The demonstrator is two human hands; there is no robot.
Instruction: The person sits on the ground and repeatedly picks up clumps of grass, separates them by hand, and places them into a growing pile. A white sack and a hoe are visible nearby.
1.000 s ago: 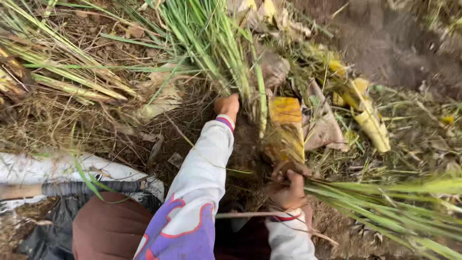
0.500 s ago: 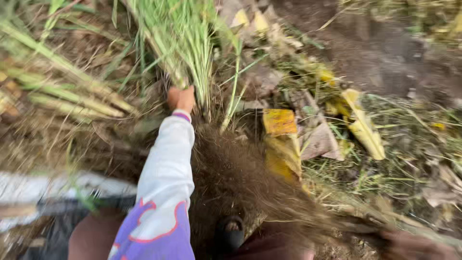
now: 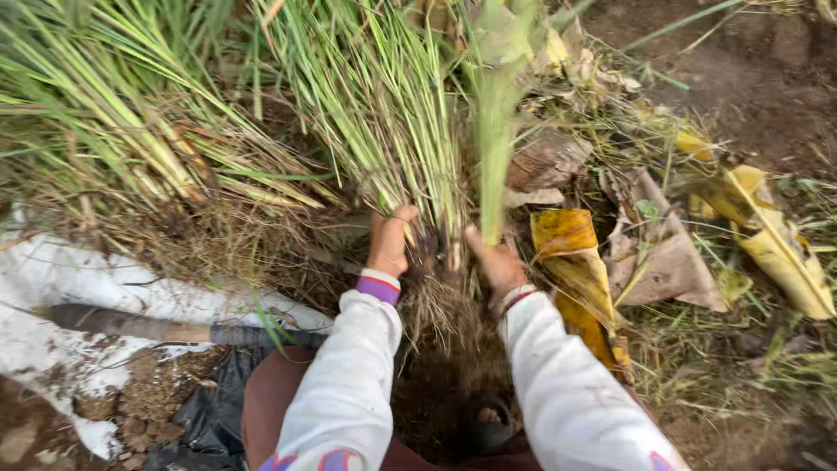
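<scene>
Left hand (image 3: 390,244) and right hand (image 3: 499,262) both closed around the base of the grass clump (image 3: 384,113), centre frame. Stalks long, thin, stiff, green, pointing up and away; roots (image 3: 440,305) matted, brown, downward.

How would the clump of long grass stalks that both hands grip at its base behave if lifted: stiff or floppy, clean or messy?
The grass clump would probably flop at the top, since its thin blades already splay outward. Near the left hand and right hand the stalks are bunched tight, so likely firmer there. The root mass looks fibrous and soil-laden, so it may shed dirt.
</scene>
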